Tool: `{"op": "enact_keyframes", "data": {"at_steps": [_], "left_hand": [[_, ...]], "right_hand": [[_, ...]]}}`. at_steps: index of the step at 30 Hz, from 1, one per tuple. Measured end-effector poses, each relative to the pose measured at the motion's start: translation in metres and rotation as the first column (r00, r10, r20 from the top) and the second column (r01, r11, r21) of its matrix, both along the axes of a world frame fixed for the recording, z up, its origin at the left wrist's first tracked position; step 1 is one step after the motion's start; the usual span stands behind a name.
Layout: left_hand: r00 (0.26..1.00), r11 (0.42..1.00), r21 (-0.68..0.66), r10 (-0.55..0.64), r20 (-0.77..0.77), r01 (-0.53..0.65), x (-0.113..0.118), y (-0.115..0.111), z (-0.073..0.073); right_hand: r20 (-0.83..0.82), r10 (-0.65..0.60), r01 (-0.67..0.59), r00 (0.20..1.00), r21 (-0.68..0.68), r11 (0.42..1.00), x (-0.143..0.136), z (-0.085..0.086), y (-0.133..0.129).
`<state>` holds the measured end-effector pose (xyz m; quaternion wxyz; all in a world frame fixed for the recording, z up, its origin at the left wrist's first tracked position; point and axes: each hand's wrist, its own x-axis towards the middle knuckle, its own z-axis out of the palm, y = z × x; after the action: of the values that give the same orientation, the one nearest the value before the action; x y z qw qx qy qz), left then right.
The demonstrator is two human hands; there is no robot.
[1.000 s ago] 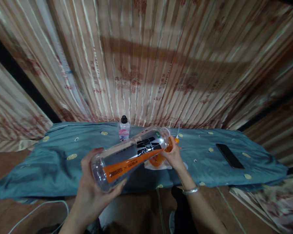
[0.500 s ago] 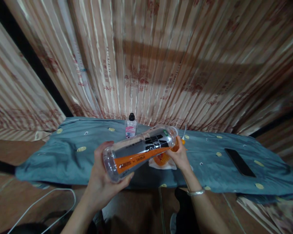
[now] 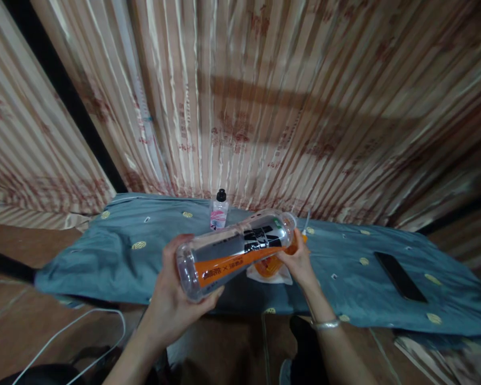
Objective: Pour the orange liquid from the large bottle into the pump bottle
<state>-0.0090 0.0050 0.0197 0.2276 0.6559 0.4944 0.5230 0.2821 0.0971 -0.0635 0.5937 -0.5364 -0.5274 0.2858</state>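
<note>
My left hand [image 3: 176, 297] is wrapped round the base of a large clear plastic bottle [image 3: 224, 262] with an orange and black label. The bottle is tilted, its open mouth up and to the right. My right hand [image 3: 299, 262], with a bangle at the wrist, is closed on an orange bottle [image 3: 266, 266] right by that mouth. The clear bottle and my fingers partly hide the orange one, and any contact between the two is unclear. Beneath the orange bottle lies a white tissue [image 3: 270, 278]. An orange piece with a pale tube [image 3: 307, 222] shows just behind my right hand.
A small clear bottle with a black cap [image 3: 219, 211] stands at the back of the blue-green cloth surface [image 3: 140, 272]. To the right lies a black phone [image 3: 401, 276]. Striped curtains [image 3: 240, 107] hang behind, and a white cable [image 3: 80, 321] loops at lower left.
The whole view has shifted slightly, so everything sits a little further right and lower. Both hands keep their holds, and the clear bottle's tilt looks nearly the same.
</note>
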Motion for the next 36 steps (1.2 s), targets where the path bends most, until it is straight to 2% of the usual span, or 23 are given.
{"op": "enact_keyframes", "data": {"at_steps": [7, 12, 16, 21, 25, 30, 36], "left_hand": [[0.994, 0.993, 0.051, 0.104, 0.013, -0.105, -0.005, 0.005, -0.015], [0.997, 0.996, 0.077, 0.058, -0.052, -0.054, -0.007, 0.005, -0.012], [0.993, 0.99, 0.075, 0.12, 0.004, -0.12, -0.005, 0.005, -0.013], [0.977, 0.959, 0.243, 0.18, -0.116, -0.148, -0.01, 0.013, -0.022], [0.98, 0.954, 0.268, 0.167, -0.11, -0.132, -0.012, 0.015, -0.026], [0.981, 0.955, 0.267, 0.166, -0.105, -0.133, -0.01, 0.014, -0.023], [0.982, 0.964, 0.262, 0.093, -0.167, -0.047, -0.016, 0.015, -0.021]], "right_hand": [[-0.025, 0.063, -0.062, 0.998, 0.032, 0.998, -0.002, 0.003, 0.002], [-0.095, 0.106, -0.104, 0.99, 0.026, 0.994, -0.002, 0.002, 0.002], [-0.106, 0.108, -0.103, 0.989, 0.054, 0.993, -0.004, 0.004, 0.003], [-0.065, 0.112, -0.106, 0.992, 0.082, 0.991, -0.005, 0.009, 0.002], [-0.068, 0.115, -0.11, 0.991, 0.075, 0.991, -0.006, 0.013, 0.001], [-0.062, 0.118, -0.113, 0.991, 0.073, 0.991, -0.006, 0.016, 0.0], [-0.08, 0.102, -0.099, 0.992, 0.039, 0.994, -0.007, 0.018, -0.001]]}}
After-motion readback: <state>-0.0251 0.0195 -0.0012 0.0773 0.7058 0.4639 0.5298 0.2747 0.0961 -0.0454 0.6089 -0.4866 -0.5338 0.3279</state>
